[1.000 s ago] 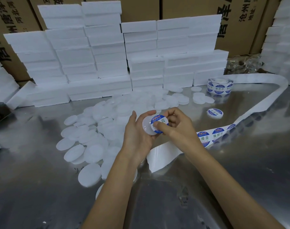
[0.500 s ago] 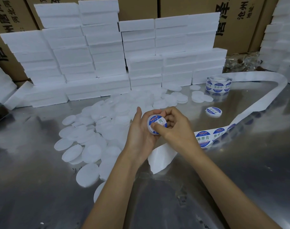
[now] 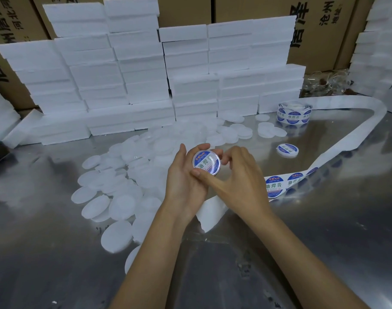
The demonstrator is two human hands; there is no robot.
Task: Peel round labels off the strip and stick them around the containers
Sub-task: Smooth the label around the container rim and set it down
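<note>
My left hand [image 3: 183,184] cradles a round white container [image 3: 206,162] whose face now carries a blue-and-white round label. My right hand [image 3: 237,184] touches it too, the thumb pressing on the lower rim and the fingers curled behind its right side. The label strip [image 3: 279,185] lies just right of my right hand, with several blue labels on it, and its bare white backing [image 3: 355,132] loops away to the far right. One labelled container [image 3: 288,150] sits alone on the metal table. A heap of plain white containers [image 3: 128,175] spreads to the left of my hands.
A roll of labels [image 3: 294,113] stands at the back right. Stacks of white foam boxes [image 3: 146,74] wall off the back, with more at the right edge [image 3: 380,52], and cardboard cartons [image 3: 320,30] behind. Bare metal table [image 3: 335,241] lies at the near right.
The label went from half stuck to lying flat over the container's face. My right thumb slid from the label's middle down to the lower rim, and both hands rose slightly.
</note>
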